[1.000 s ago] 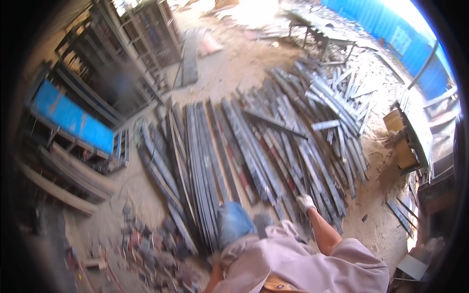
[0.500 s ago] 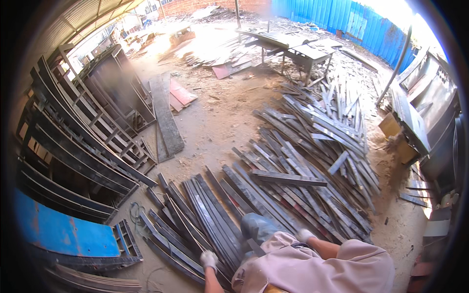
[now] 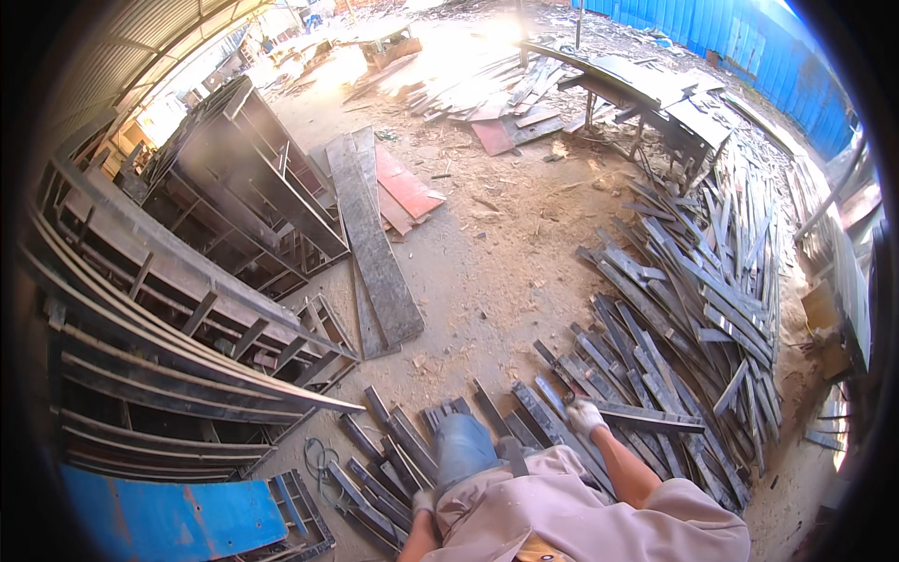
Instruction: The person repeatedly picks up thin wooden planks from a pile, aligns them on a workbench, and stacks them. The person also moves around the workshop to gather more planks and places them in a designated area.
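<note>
My right hand (image 3: pixel 586 418), in a whitish glove, is closed at the left end of a dark wooden strip (image 3: pixel 648 419). That strip lies crosswise over other long strips (image 3: pixel 552 421) in front of me. Low beside my bent knee (image 3: pixel 464 442), my gloved left hand (image 3: pixel 423 503) hangs close to more dark strips (image 3: pixel 376 496). Its fingers are too hidden to show whether it holds anything.
A large heap of dark strips (image 3: pixel 716 272) spreads to the right, below a metal-topped table (image 3: pixel 655 89). Framed panels (image 3: pixel 215 328) stack at left, above a blue panel (image 3: pixel 178 510). Long boards (image 3: pixel 379 253) and a reddish sheet (image 3: pixel 403 178) lie on the dusty ground.
My view has swung left, so the scene sits further right. My right hand has reached forward from beside my body to the crosswise strip's end. My left hand is now nearer my knee.
</note>
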A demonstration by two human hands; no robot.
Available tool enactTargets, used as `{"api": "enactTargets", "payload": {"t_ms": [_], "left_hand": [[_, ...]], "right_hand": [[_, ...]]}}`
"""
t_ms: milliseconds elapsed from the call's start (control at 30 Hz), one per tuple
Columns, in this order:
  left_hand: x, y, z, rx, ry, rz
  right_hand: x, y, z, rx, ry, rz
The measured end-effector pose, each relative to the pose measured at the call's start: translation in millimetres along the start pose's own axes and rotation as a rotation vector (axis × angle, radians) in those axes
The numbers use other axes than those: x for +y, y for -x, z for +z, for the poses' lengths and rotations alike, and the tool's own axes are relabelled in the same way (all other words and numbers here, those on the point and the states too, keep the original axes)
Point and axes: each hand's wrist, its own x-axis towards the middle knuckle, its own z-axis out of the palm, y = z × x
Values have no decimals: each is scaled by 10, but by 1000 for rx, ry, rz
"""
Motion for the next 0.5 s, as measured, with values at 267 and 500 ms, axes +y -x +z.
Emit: {"api": "enactTargets", "payload": {"t_ms": [267,500], "left_hand": [[2610,-3337,-1145,-260,-327,148],[6203,-6918,-3084,-435,612,121]], "right_hand": [[-3036,-3625,-1225,227,-649,5],[-2525,-5269,-1064,-242,448,208]]}}
